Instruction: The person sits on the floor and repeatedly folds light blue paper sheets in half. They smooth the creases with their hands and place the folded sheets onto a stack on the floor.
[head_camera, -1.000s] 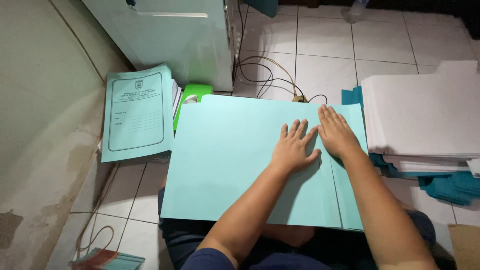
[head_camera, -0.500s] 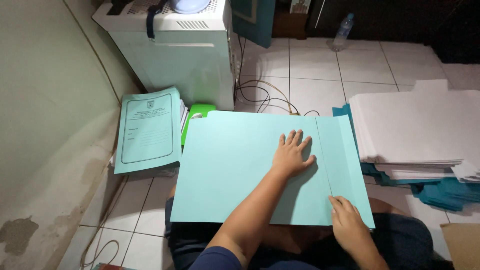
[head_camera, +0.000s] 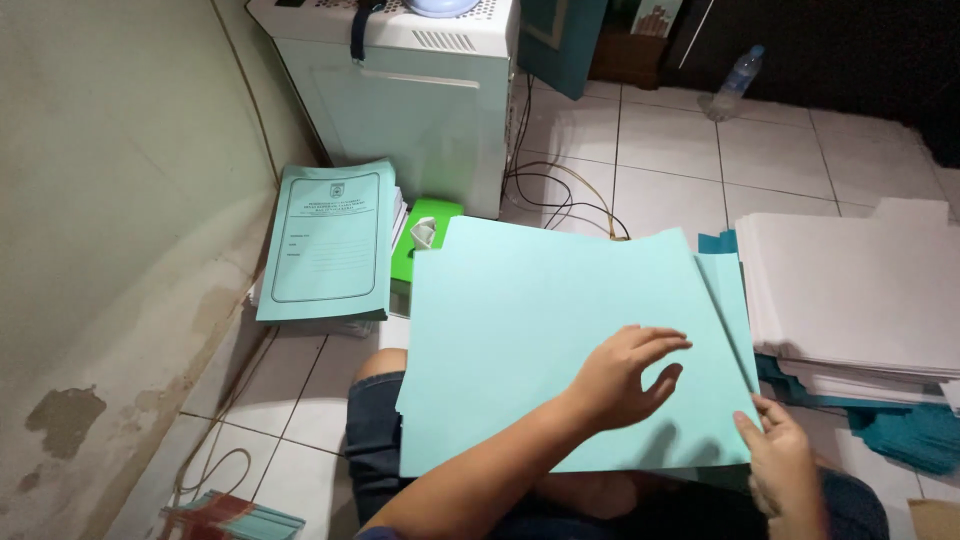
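Plain pale turquoise folder (head_camera: 540, 330) under the left hand (head_camera: 625, 375); farther left, matching turquoise booklets (head_camera: 330, 240) with dark print, and what looks like a bright green box (head_camera: 425, 215).

Dim indoor light — slight blur.

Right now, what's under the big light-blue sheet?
The light-blue sheet lies over the person's lap; a knee in dark shorts shows at its left edge. The left hand rests on top. The rest underneath is hidden.
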